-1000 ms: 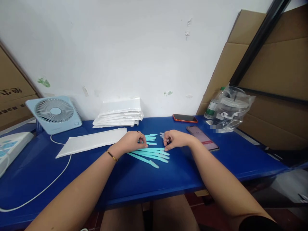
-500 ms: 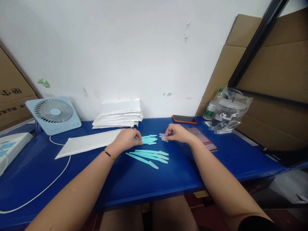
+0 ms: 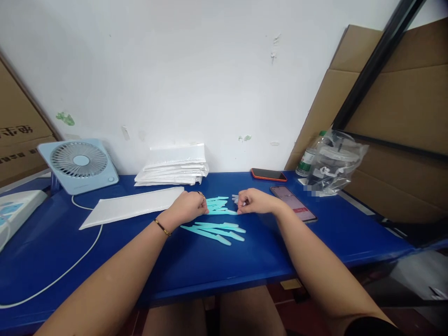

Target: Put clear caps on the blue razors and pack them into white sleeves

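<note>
My left hand [image 3: 191, 206] is closed in a pinch at the left end of a turquoise eyebrow razor [image 3: 224, 212]. The fingers of my right hand [image 3: 254, 203] close on its other end, so the razor lies level between both hands. Just behind it, more turquoise razors [image 3: 217, 204] form a loose bunch partly covered by my left hand. Small translucent caps [image 3: 234, 198] lie beside my right fingertips, partly hidden by them. Nearer to me, several razors [image 3: 219, 229] are fanned out on the blue table [image 3: 217, 270].
A white padded sleeve [image 3: 128, 206] lies left of my left hand, before a stack of similar sleeves [image 3: 171, 168]. A blue fan [image 3: 80, 161] stands at left. Rightward are two phones [image 3: 269, 174] [image 3: 296, 204], a bottle [image 3: 307, 161] and a bagged cup [image 3: 332, 163].
My right hand has come down slightly from the caps onto a razor's end. One razor now spans both hands, and the razors in the nearer fan have shifted a little.
</note>
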A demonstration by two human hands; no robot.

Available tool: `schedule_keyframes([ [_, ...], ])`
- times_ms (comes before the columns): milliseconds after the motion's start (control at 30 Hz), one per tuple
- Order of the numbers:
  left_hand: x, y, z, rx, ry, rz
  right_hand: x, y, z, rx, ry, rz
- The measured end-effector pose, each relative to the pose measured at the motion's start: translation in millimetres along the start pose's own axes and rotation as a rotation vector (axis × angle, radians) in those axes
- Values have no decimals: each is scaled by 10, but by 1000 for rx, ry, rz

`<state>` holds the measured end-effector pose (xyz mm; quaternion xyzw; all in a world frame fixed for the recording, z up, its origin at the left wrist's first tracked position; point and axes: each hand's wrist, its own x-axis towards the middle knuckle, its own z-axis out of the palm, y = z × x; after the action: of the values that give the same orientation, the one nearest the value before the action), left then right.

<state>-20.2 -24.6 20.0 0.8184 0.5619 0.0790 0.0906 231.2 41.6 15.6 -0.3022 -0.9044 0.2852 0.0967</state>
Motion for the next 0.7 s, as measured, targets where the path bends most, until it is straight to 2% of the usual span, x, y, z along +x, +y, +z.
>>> schedule_keyframes([
  [100, 9, -47, -19, -4, 48, -11, -5, 9, -21, 42, 75, 52],
  [300, 15, 30, -29, -21, 74, 6, 44, -20, 9, 51, 60, -16],
  [500, 30, -50, -15, 30, 93, -22, 44, 147, -30, -48, 105, 51],
  [600, 46, -137, -3, 36, 79, -71, 16, 192, -64, -109, 202, 116],
  [700, 46, -135, 6, 14, 112, -65, -10, 68, -42, -89, 253, 109],
])
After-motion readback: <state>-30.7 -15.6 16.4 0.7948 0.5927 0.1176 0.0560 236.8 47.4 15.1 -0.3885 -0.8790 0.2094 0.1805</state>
